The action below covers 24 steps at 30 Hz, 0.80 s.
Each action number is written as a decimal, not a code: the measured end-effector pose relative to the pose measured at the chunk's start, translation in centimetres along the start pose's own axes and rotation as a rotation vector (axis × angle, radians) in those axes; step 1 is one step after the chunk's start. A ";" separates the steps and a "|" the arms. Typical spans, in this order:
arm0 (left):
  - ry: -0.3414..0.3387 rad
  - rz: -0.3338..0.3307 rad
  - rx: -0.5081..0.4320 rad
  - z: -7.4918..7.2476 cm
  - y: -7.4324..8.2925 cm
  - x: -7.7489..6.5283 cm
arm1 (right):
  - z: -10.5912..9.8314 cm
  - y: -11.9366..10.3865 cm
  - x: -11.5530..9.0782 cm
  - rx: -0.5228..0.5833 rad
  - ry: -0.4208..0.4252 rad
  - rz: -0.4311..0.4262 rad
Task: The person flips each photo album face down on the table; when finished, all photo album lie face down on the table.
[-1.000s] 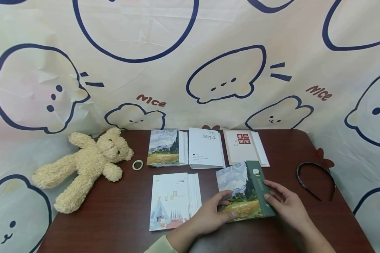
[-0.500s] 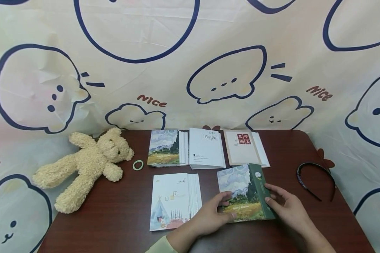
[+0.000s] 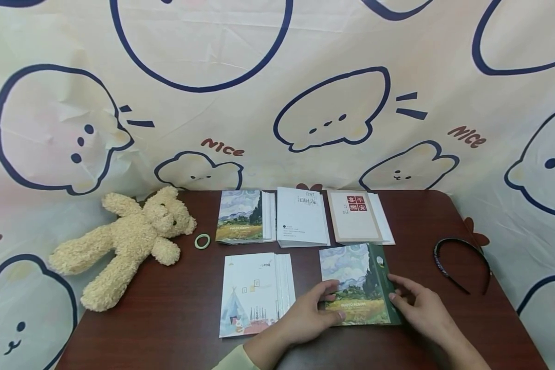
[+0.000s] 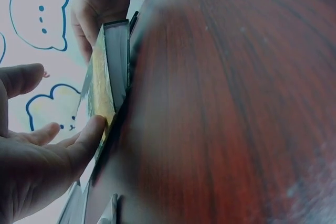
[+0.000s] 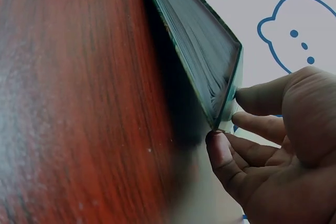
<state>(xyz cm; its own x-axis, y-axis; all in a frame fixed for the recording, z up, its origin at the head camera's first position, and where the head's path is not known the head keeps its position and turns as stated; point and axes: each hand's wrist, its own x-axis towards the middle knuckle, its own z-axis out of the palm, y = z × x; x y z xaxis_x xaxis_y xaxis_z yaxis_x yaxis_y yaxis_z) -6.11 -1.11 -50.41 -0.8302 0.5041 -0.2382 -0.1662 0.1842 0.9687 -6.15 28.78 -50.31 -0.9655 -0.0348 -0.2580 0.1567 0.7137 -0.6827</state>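
Jointly holding the photo album (image 3: 358, 288) at near right of the desk (image 3: 176, 318): by its near-left part in a curved left hand (image 3: 305, 316), by its green spine (image 3: 381, 270) in a pinching right hand (image 3: 418, 303). Cannot see all of either forearm (image 3: 460, 345). Pointing spine rightward, cover (image 3: 344, 267) up, with long axis hard to judge.

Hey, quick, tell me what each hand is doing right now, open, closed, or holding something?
Left hand: open, touching the photo album on its left side.
Right hand: closed, pinching that album at its green edge.
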 end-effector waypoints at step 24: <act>-0.031 0.014 0.014 -0.3 0.3 -0.2 | 0.8 -0.1 0.0 -0.021 0.063 -0.010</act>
<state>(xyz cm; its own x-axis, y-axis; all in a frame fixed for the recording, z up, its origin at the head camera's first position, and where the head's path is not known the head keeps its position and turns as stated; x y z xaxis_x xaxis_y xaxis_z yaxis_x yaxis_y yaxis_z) -6.20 -1.44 -50.09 -0.8156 0.5324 -0.2265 -0.1465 0.1886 0.9711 -5.96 28.14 -50.74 -0.9782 0.0016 -0.2078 0.1437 0.7279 -0.6705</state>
